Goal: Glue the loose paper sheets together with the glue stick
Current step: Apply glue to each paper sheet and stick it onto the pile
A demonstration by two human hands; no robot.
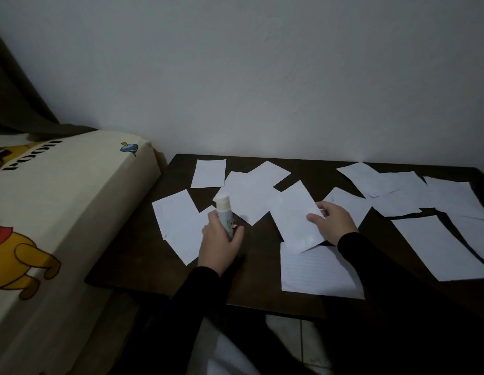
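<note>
Gripping the seemingly capped glue stick (225,212), my left hand (220,240) hovers as my right hand (333,223) pinches a sheet (293,220), best kept flat.

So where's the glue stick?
In the head view, the left hand grips the glue stick, cap up, over the table's left side, beside the leftmost sheets; the right hand holds the middle sheet.
</note>
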